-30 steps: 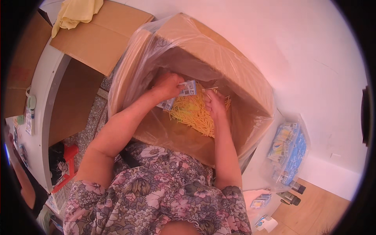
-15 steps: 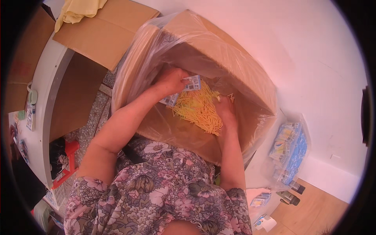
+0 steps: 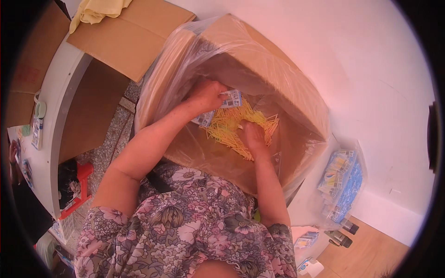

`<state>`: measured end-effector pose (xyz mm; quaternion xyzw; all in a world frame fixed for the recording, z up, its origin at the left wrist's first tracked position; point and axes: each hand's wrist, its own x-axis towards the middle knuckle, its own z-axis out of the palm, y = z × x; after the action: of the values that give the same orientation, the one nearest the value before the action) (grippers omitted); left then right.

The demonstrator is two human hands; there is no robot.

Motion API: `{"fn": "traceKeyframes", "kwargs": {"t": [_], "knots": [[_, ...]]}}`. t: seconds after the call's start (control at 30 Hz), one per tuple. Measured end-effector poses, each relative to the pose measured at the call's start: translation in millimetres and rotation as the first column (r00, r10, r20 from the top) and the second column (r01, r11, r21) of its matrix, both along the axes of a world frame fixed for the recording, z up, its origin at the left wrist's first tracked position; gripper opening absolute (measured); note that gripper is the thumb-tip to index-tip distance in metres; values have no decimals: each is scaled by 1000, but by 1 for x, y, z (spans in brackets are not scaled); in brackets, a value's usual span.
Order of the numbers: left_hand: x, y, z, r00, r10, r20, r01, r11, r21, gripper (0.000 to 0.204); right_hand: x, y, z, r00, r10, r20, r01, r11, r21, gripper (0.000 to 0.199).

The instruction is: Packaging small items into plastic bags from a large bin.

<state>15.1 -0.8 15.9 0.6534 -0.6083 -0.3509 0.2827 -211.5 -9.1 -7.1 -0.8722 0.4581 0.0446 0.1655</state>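
Observation:
My left hand is closed on a small blue-and-white printed packet, inside a large cardboard box lined with clear plastic. Another such packet shows just below that hand; whether my fingers also hold it I cannot tell. Thin yellow sticks lie in a loose heap at the bottom of the box. My right hand reaches into this heap, fingers curled down among the sticks. A small pale bit shows at its fingertips, and what it grips is mostly hidden.
Right of the box lies a clear bag full of blue packets, beside dark cylindrical objects. On the left stands a white table with a cardboard flap and yellow cloth behind. Another person's dark clothing appears at far left.
My right hand has moved left, from the right edge of the yellow sticks into their middle. My left hand still holds the packet in about the same place.

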Motion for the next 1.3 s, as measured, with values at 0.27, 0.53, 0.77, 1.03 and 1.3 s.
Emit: {"fn": "traceKeyframes", "kwargs": {"t": [0.27, 0.53, 0.77, 1.03, 1.3], "knots": [[-2, -2, 4, 999, 22, -32, -22, 1000, -3, 17, 23, -12, -9, 992, -62, -110, 56, 997, -57, 16], [0, -4, 1, 1000, -17, -4, 17, 1000, 16, 19, -2, -23, -11, 917, -254, 307, 274, 961, -23, 22], [-2, -1, -1, 1000, 12, -10, -12, 999, -39, 19, -1, -45, 15, 120, -918, 378, -4, 381, 925, 13], [-5, -4, -44, 820, 51, -571, 38, 989, 142, 18, 47, -63, 34, -162, -884, 439, 59, 435, 898, 11], [-6, -5, -20, 849, 3, -529, 106, 979, 175, 16, -1, -64, 5, 44, -955, 293, -218, 277, 936, 20]]}}
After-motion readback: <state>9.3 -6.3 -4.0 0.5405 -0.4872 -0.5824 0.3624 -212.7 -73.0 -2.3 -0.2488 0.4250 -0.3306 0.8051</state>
